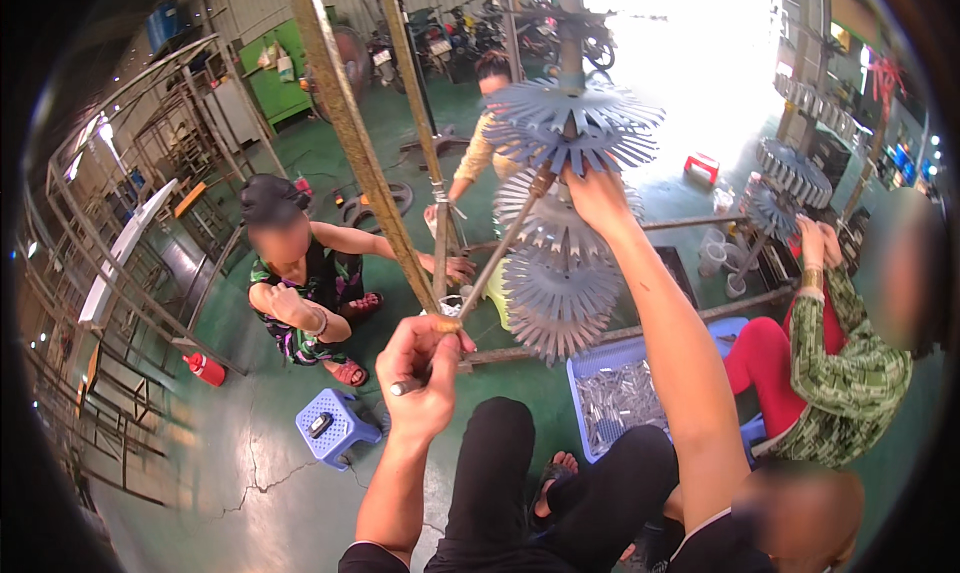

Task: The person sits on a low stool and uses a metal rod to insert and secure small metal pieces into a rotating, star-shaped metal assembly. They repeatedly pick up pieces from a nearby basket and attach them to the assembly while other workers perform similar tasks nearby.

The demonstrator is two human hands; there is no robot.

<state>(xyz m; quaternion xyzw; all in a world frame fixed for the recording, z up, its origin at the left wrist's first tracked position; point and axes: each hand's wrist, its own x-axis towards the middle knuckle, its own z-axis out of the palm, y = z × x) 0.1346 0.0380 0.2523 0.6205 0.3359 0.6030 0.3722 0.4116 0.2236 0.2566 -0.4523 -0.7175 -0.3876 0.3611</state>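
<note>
My left hand is closed around the lower end of a thin metal rod, and a short dark round end pokes out below its fingers. The rod slants up to the right, with a brownish upper part beside the stacked discs. My right hand reaches up to the underside of an upper grey metal disc, whose rim is made of radiating flat strips. Its fingers are mostly hidden among the strips. More such discs, including a lower finned disc, hang beneath on the same upright post.
A blue basket of small metal pieces stands by my knees. Rusty upright bars rise in front of me. A person crouches at left, another works behind the frame, and one at right handles another finned disc. A blue stool stands left.
</note>
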